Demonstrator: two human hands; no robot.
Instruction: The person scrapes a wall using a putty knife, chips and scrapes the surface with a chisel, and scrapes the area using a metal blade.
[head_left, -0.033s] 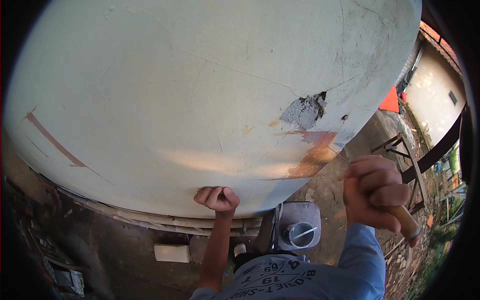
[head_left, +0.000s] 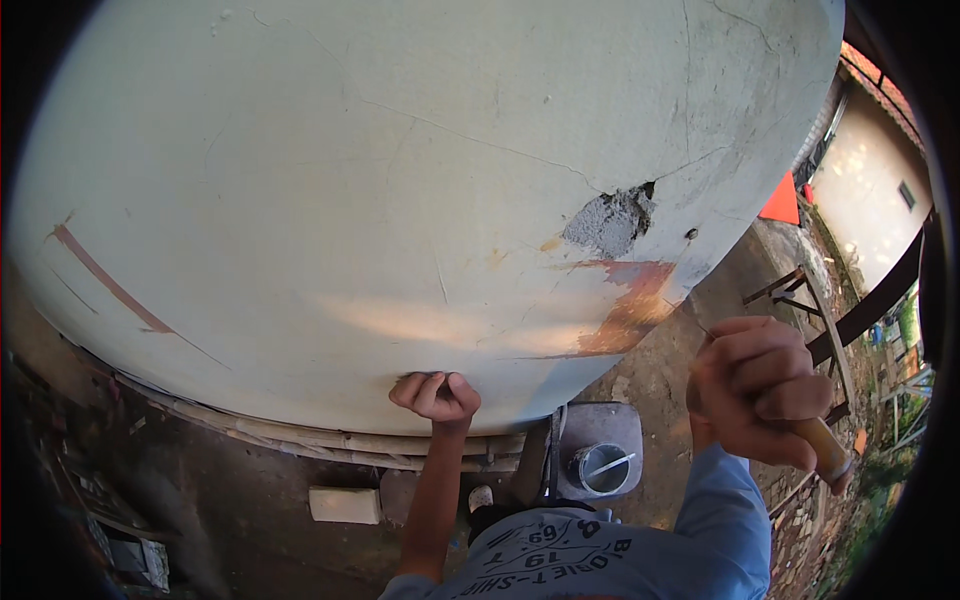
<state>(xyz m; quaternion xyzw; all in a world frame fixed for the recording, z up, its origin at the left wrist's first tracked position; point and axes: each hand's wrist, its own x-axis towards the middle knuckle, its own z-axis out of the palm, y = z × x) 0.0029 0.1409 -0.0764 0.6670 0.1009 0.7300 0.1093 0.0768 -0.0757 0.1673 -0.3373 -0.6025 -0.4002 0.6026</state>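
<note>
A large pale wall (head_left: 300,200) curves in front of me, cracked in several lines. My left hand (head_left: 436,396) rests low against it, fingers curled into a fist; what they enclose, if anything, is hidden. To the right of the wall, my right hand (head_left: 755,385) is closed round the wooden handle of a scraper (head_left: 828,455). Only a sliver of its thin blade shows beyond the fingers, off the wall. Nearest that hand on the wall is a reddish-brown patch (head_left: 640,305), with a broken hole (head_left: 608,222) of bare grey mortar above it.
Below the wall, a bucket (head_left: 602,470) with a light stick in it stands on a grey stool (head_left: 625,425). A pale block (head_left: 345,505) lies on the ground near my foot. At the right stand a metal frame (head_left: 825,330) and a building (head_left: 865,190). Bamboo poles (head_left: 300,440) run along the wall's foot.
My right hand has moved slightly right and away from the wall with the scraper, and less of the blade shows. My left hand stays in place.
</note>
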